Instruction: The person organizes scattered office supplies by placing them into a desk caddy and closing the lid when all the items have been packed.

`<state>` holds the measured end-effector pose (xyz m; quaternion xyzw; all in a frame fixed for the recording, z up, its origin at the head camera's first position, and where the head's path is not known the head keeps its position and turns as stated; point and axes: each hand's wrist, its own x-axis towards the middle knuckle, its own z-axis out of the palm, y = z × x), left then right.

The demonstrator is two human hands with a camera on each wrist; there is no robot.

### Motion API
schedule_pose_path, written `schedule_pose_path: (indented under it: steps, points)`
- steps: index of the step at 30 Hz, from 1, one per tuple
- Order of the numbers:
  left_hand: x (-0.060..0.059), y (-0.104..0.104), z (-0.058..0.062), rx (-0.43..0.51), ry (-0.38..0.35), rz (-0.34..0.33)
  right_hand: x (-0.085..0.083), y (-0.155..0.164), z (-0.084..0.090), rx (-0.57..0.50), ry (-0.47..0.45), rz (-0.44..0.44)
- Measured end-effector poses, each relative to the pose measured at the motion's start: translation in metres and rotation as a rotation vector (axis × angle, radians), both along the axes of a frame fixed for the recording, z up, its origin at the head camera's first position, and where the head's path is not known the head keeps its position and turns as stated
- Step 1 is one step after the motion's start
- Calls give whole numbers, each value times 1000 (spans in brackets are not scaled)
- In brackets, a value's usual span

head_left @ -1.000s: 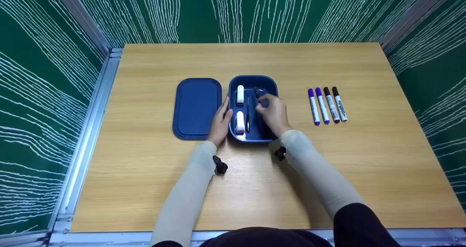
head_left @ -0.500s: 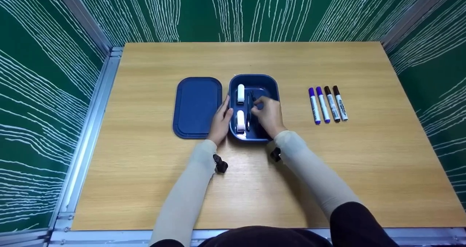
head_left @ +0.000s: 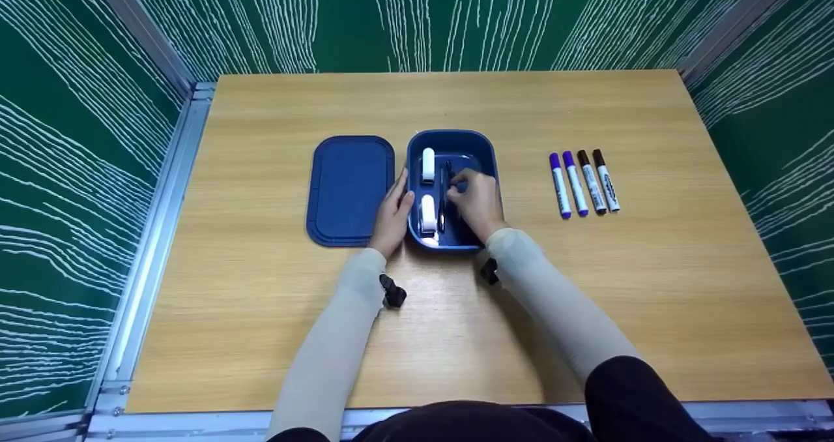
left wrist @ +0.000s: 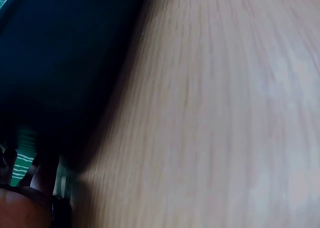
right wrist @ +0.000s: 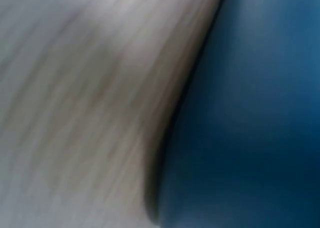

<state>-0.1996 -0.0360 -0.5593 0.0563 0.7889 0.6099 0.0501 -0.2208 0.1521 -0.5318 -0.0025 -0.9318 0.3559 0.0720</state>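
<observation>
A dark blue open box (head_left: 482, 143) stands on the table in the head view. My left hand (head_left: 392, 217) rests along its left side with fingers extended. Inside the box, my right hand (head_left: 477, 204) pinches a black pen (head_left: 449, 166), mostly hidden behind the fingers. Just left of it lies a second black pen (head_left: 442, 201), lengthwise. Two white rounded pieces (head_left: 428, 165) sit one behind the other along the box's left wall. The left wrist view shows the shaded box side and a few fingers (left wrist: 46, 174); the right wrist view shows only blue box wall (right wrist: 250, 113) and tabletop.
A flat dark blue lid (head_left: 352, 188) lies left of the box, close to my left hand. To the right, several markers (head_left: 591, 184) with purple or dark brown caps lie side by side. Green walls with white streaks (head_left: 352, 21) enclose the wooden table (head_left: 260, 338).
My right hand has moved a little left inside the box, bringing the pinched pen beside the one lying there. The left hand stays against the box side.
</observation>
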Motion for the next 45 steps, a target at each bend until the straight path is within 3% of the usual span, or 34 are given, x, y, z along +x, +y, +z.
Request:
schedule_pose_path:
  steps: [12,45]
  points:
    - [1,-1,-2,8,9,-1,-2,-2,-2,9,-70,37]
    - [1,-1,-1,1,9,-7,-7,-2,-6,75,-97,121]
